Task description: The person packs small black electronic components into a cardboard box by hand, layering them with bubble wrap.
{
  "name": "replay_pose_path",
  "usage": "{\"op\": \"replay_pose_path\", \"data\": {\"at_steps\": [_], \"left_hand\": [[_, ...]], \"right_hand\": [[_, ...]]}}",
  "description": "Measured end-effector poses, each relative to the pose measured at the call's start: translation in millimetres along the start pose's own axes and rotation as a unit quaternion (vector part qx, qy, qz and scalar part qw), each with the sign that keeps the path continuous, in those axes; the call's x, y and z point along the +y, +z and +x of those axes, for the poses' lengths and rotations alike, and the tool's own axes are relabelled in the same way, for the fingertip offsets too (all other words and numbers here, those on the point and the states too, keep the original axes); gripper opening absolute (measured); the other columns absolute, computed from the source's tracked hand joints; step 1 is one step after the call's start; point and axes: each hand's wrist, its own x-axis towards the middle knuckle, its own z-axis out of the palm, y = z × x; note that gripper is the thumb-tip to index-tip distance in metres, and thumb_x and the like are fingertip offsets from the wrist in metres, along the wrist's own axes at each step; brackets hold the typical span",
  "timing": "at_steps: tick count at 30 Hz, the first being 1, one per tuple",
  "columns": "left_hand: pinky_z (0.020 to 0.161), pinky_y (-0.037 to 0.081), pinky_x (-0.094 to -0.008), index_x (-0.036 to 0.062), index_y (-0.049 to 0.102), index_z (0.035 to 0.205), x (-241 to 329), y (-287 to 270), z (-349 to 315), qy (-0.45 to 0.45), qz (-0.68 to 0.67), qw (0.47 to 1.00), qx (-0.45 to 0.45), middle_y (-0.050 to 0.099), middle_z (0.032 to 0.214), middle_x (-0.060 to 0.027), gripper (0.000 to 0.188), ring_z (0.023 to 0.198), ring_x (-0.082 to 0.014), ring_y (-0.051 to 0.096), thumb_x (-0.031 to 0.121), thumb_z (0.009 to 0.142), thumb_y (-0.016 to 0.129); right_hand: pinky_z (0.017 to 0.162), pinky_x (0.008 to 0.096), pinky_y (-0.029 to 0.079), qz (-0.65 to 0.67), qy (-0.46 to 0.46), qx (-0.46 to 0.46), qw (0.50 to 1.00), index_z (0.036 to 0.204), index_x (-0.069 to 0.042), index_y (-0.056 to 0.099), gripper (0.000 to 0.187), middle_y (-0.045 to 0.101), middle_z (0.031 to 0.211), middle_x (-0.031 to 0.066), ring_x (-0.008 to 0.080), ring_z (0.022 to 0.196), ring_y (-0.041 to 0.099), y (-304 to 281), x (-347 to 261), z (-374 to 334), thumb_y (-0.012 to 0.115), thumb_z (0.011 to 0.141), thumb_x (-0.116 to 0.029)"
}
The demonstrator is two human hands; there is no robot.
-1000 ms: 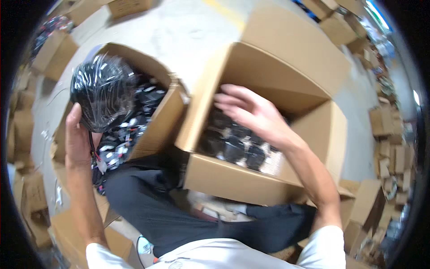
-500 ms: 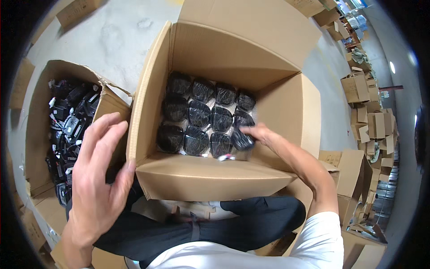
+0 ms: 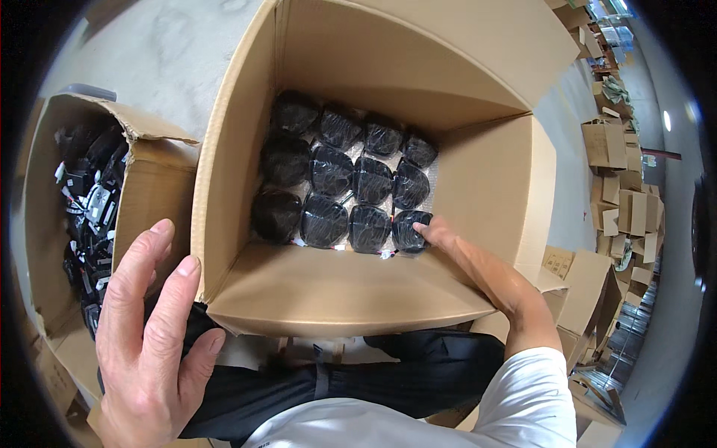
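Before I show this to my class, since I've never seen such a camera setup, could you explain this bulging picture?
There's no machine: these are a person's two bare hands, seen from above by a wide fisheye camera on that person's head, which bends straight edges. The right hand touches a rounded black piece in clear plastic wrap; I can't tell whether it grips it. Similar wrapped black pieces lie in rows inside a large open brown cardboard box. The left hand is open, holding nothing. Farther left, a smaller brown cardboard box holds jumbled black parts.

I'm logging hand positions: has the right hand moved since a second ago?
Yes: the right hand moved rightward, from near the left wall of the large box to the near-right wrapped piece.
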Motion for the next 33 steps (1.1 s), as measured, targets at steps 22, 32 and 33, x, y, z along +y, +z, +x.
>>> {"op": "replay_pose_path", "data": {"at_steps": [22,32,33], "left_hand": [[0.098,0.051,-0.0383,-0.0065,0.066,0.123,-45,-46,-122,0.014,0.046,0.916,0.399,0.069,0.119,-0.0215,0.038,0.115,-0.0307,0.066,0.002,0.087,0.074],[0.061,0.046,-0.0408,-0.0040,0.065,0.088,-85,263,-529,-0.667,-0.143,0.664,0.305,0.060,0.066,-0.0139,0.039,0.064,-0.0178,0.054,0.033,0.098,0.061],[0.066,0.048,-0.0392,-0.0056,0.067,0.090,-79,290,-502,-0.659,-0.226,0.699,0.161,0.064,0.069,-0.0137,0.042,0.068,-0.0186,0.059,0.036,0.097,0.063]], "right_hand": [[0.098,0.0495,0.048,-0.492,-0.261,-0.040,0.830,0.128,-0.002,0.065,0.057,0.070,0.119,0.0220,0.0384,0.112,0.063,4,58,13,0.064,0.090,-0.044],[0.059,0.0252,0.043,-0.059,-0.344,0.017,0.937,0.140,0.006,0.054,0.054,0.062,0.091,0.0063,0.0083,0.073,0.054,-147,10,-74,0.064,0.098,-0.028],[0.063,0.0274,0.046,-0.093,-0.366,0.038,0.925,0.137,0.006,0.056,0.051,0.062,0.091,0.0051,0.0105,0.075,0.056,-165,20,-104,0.062,0.099,-0.028]]}}
